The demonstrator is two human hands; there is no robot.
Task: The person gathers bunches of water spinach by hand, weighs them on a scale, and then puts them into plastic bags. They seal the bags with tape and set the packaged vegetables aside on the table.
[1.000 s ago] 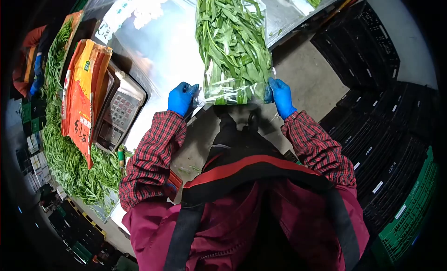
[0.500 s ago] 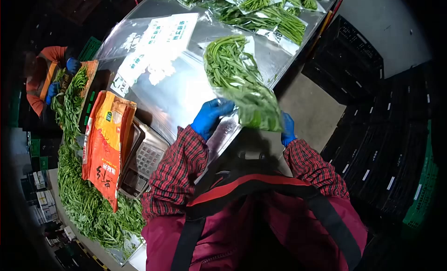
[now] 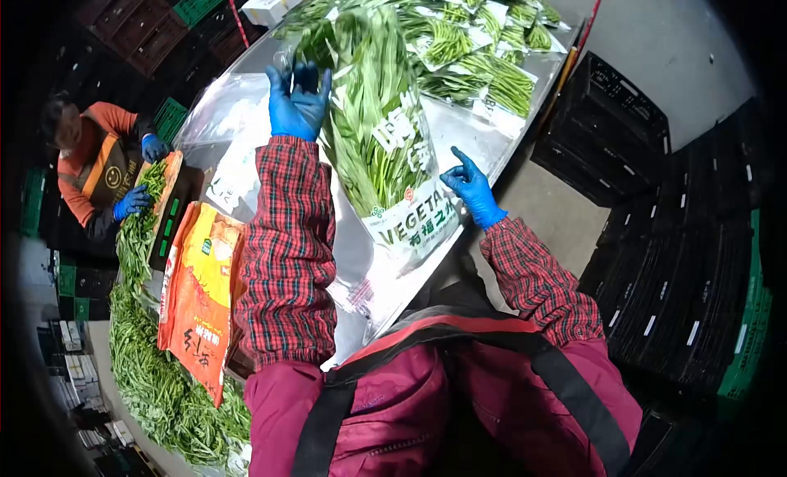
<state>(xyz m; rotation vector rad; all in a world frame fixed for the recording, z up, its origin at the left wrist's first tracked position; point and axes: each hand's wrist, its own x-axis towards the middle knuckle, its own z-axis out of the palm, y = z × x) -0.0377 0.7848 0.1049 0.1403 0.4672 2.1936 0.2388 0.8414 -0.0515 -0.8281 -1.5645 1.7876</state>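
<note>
A printed clear bag of long-stemmed leafy greens point(image 3: 373, 141) lies in front of me on the metal table, its leafy end pointing away and its lettered end near the table's front edge. Beside the leaves on the left is my left hand point(image 3: 297, 108), in a blue glove, fingers spread and raised. My right hand point(image 3: 475, 190), gloved in blue too, hovers at the right side of the bag's lettered part, index finger stretched out and the others loosely bent. Neither hand grips the bag.
Several bagged greens point(image 3: 492, 84) cover the table's far end. Flat printed bags point(image 3: 234, 149) lie at left, near an orange-red sack point(image 3: 201, 293). Loose greens point(image 3: 164, 387) are heaped beyond it. A co-worker point(image 3: 102, 165) handles greens at left. Black crates point(image 3: 607, 124) stand at right.
The bag of greens has been turned round and laid on the table, its lettering now facing up. Both hands have let go; the left has moved forward, the right up beside the bag.
</note>
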